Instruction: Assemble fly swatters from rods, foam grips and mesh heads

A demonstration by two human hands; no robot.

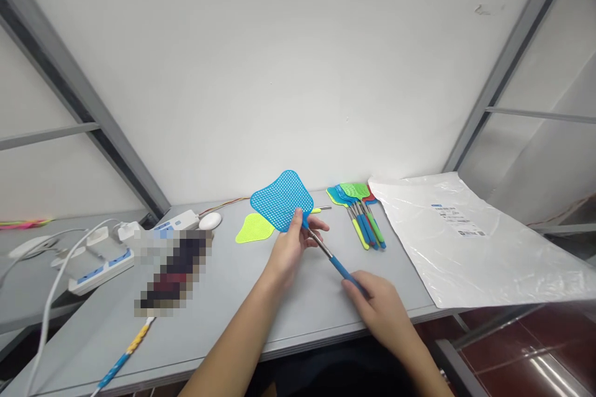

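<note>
A blue fly swatter (282, 198) with a perforated head and a metal shaft is held in the air above the table. Where the head meets the shaft, my left hand (292, 239) grips it, thumb pressed on the front and the other fingers partly behind. My right hand (377, 304) is wrapped round the end of the blue handle. Behind my left hand, a yellow-green swatter head (255, 227) lies flat on the table. Close by, a short metal rod with a yellow part (322, 208) shows past the blue head; whether the two are joined is hidden.
Several fly swatters (357, 211) in mixed colours lie piled at the back right. Beside them a large white plastic mailing bag (484, 242) overhangs the table edge. On the left are a power strip (102, 267) with cables, a white round object (210, 221) and a blurred-out item (174, 273).
</note>
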